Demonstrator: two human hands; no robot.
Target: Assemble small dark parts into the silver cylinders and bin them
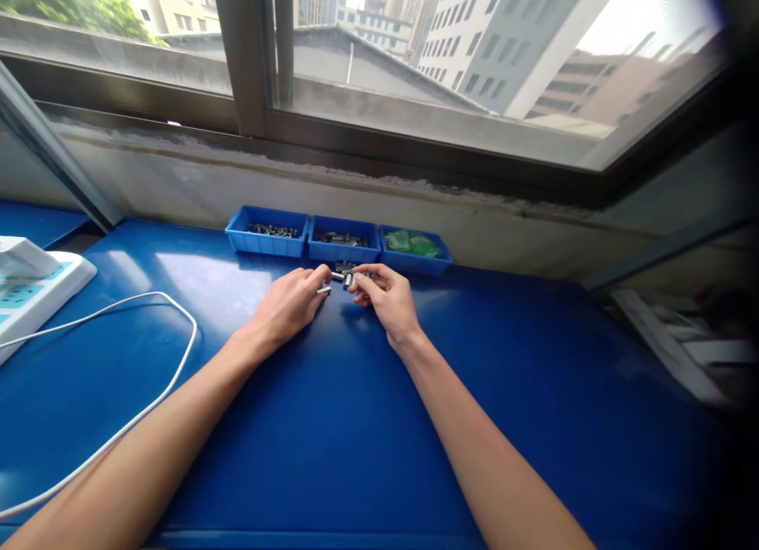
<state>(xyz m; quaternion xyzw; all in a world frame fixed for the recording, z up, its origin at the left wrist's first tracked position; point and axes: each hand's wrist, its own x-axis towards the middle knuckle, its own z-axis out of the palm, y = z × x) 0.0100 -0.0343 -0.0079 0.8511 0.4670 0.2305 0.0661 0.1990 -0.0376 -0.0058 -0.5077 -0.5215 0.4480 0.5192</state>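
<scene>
My left hand (289, 303) is closed with its fingertips around a short silver metal pin (323, 290); a second thin metal piece (337, 276) sticks out from the same fingers towards the right. Opposite it, my right hand (391, 303) pinches a small shiny cylindrical metal part (348, 281) between thumb and fingers. The two hands nearly meet over the blue tabletop (332, 423). Just beyond the fingers lie several small metal pieces (345, 266), partly covered by the hands. The exact shape of the held parts is too small to make out.
Three blue bins stand along the wall: a left bin (266, 245) and a middle bin (344, 254) with small metal parts, and a right bin (412, 263) with green packets. On the left are a white power strip (71, 275) and a white cable (193, 329). A window frame (415, 151) rises behind.
</scene>
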